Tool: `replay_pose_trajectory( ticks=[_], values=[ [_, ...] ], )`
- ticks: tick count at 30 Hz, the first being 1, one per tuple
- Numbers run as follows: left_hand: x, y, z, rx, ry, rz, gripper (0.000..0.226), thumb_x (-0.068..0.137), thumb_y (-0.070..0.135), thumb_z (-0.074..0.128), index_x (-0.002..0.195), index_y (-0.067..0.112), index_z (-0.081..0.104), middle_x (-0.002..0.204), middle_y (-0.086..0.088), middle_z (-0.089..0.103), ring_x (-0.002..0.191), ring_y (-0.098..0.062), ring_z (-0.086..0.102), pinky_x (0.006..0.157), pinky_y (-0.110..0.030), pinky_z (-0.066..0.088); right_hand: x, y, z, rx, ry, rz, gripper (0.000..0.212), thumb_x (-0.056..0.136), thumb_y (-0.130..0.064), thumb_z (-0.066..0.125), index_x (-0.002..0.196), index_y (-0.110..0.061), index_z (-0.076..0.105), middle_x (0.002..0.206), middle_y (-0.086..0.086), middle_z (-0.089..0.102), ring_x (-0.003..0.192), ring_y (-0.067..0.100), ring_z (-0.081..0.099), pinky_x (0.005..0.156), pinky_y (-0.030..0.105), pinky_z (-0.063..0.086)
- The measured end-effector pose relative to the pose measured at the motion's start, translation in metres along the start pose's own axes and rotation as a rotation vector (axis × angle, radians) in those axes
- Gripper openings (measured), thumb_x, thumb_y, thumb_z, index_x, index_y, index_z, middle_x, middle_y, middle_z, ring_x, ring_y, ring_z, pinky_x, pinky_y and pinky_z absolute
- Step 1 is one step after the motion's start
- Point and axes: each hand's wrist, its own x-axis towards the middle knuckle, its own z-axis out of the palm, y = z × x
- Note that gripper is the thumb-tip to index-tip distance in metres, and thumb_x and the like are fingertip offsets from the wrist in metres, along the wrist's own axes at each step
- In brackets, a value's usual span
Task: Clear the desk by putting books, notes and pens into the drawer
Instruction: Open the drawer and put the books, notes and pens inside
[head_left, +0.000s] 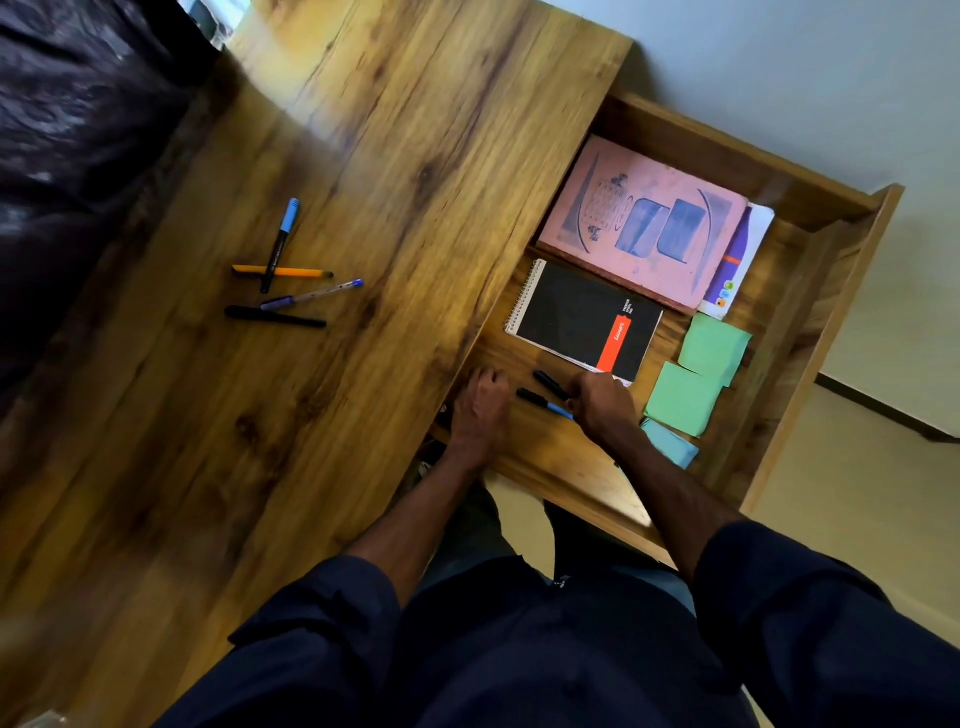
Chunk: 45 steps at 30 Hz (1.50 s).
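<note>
The drawer (826, 338) is standing pulled out from the right side of the wooden desk (363, 156), and most of the task's things are already lying in it. A pink book (644, 223) is sitting at the far end, overlapping a white-and-purple book (748, 244) that is peeking out from under its right edge. Just nearer, a black spiral notebook (576, 317) with an orange-red label is lying flat. To its right, two green sticky-note pads (714, 348) (680, 397) are overlapping, and a blue sticky-note pad (672, 447) is lying nearest the person.

The right hand (602, 405) is reaching into the drawer with its fingers curled round the end of a blue-ended marker (545, 405); a dark pen (550, 384) is lying just beyond it, its end touching the fingertips. The left hand (480, 405) is resting at the drawer's left side by the desk edge, fingers curled, and whether it is holding anything cannot be told. Both dark blue sleeves (322, 608) are pushed up the forearms.

Four pens are lying on the desk, well apart from the drawer: a blue-capped black marker (283, 244) crossing over an orange pen (283, 271), a clear pen with a blue cap (311, 295), and a plain black pen (275, 316).
</note>
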Motion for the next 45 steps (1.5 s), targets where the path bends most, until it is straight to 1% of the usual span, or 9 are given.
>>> replay_pose_trajectory(
  ticks=[4, 9, 20, 23, 27, 29, 32, 37, 45],
  values=[
    [-0.004, -0.003, -0.003, -0.035, -0.005, -0.015, 0.021, 0.097, 0.018, 0.056, 0.117, 0.012, 0.060, 0.120, -0.008, 0.063, 0.115, -0.023, 0.059, 0.102, -0.040, 0.050, -0.002, 0.001, 0.004, -0.009, 0.034, -0.015, 0.014, 0.089, -0.015, 0.067, 0.101, -0.014, 0.075, 0.091, 0.010, 0.072, 0.082, 0.027, 0.067, 0.062, 0.026, 0.039],
    [-0.007, -0.001, -0.006, -0.059, 0.008, 0.003, 0.017, 0.096, 0.017, 0.057, 0.112, 0.013, 0.061, 0.114, -0.007, 0.064, 0.109, -0.021, 0.059, 0.097, -0.039, 0.052, -0.003, 0.002, 0.003, -0.032, 0.039, -0.027, 0.014, 0.089, -0.019, 0.068, 0.100, -0.012, 0.075, 0.095, 0.012, 0.072, 0.084, 0.029, 0.067, 0.069, 0.035, 0.055],
    [-0.010, -0.002, -0.021, -0.094, 0.042, 0.046, 0.015, 0.097, 0.018, 0.052, 0.107, 0.014, 0.061, 0.103, -0.005, 0.063, 0.098, -0.018, 0.059, 0.088, -0.036, 0.054, -0.007, 0.006, 0.005, 0.090, 0.059, -0.006, 0.019, 0.088, -0.020, 0.071, 0.107, -0.015, 0.076, 0.097, 0.006, 0.074, 0.089, 0.025, 0.069, 0.074, 0.035, 0.056],
    [-0.009, -0.001, -0.034, -0.145, 0.083, 0.050, 0.020, 0.096, 0.015, 0.050, 0.110, 0.011, 0.064, 0.106, -0.008, 0.064, 0.101, -0.021, 0.060, 0.086, -0.035, 0.054, -0.012, -0.007, -0.005, 0.261, 0.163, -0.047, 0.021, 0.086, -0.023, 0.075, 0.103, -0.011, 0.076, 0.095, 0.006, 0.074, 0.084, 0.021, 0.068, 0.075, 0.035, 0.056],
    [-0.010, -0.005, -0.063, -0.301, 0.203, 0.094, 0.023, 0.090, 0.011, 0.051, 0.102, 0.009, 0.070, 0.100, -0.009, 0.069, 0.091, -0.026, 0.066, 0.081, -0.038, 0.056, -0.015, -0.061, -0.032, 0.414, 0.377, -0.217, 0.011, 0.087, -0.021, 0.073, 0.095, -0.014, 0.075, 0.089, 0.001, 0.070, 0.073, 0.008, 0.061, 0.067, 0.015, 0.047],
    [-0.016, -0.020, -0.082, -0.316, 0.263, 0.086, 0.021, 0.092, 0.014, 0.053, 0.105, 0.013, 0.069, 0.103, -0.005, 0.069, 0.090, -0.022, 0.066, 0.078, -0.033, 0.055, -0.018, -0.100, -0.046, 0.461, 0.455, -0.313, 0.007, 0.088, -0.022, 0.072, 0.091, -0.016, 0.073, 0.084, -0.002, 0.067, 0.072, 0.007, 0.060, 0.068, 0.018, 0.048],
    [-0.024, -0.055, -0.110, -0.289, 0.356, -0.017, 0.020, 0.092, 0.017, 0.054, 0.108, 0.017, 0.067, 0.105, -0.004, 0.068, 0.090, -0.020, 0.064, 0.073, -0.029, 0.050, -0.017, -0.160, -0.058, 0.465, 0.458, -0.470, 0.006, 0.089, -0.023, 0.069, 0.089, -0.017, 0.070, 0.081, -0.003, 0.065, 0.071, 0.008, 0.057, 0.068, 0.020, 0.046],
    [-0.045, -0.132, -0.151, -0.269, 0.480, -0.262, 0.021, 0.089, 0.014, 0.055, 0.104, 0.019, 0.068, 0.104, -0.001, 0.068, 0.090, -0.020, 0.065, 0.070, -0.024, 0.041, -0.009, -0.252, -0.038, 0.329, 0.291, -0.611, 0.007, 0.085, -0.020, 0.069, 0.090, -0.015, 0.068, 0.084, -0.001, 0.066, 0.070, 0.011, 0.059, 0.065, 0.028, 0.050],
    [-0.088, -0.218, -0.167, -0.370, 0.527, -0.554, 0.021, 0.089, 0.013, 0.059, 0.102, 0.025, 0.069, 0.103, 0.005, 0.073, 0.094, -0.017, 0.067, 0.077, -0.027, 0.047, 0.016, -0.331, 0.013, -0.022, 0.157, -0.609, 0.023, 0.086, -0.027, 0.069, 0.102, -0.010, 0.066, 0.104, 0.014, 0.067, 0.098, 0.034, 0.063, 0.080, 0.041, 0.048]
  ],
)
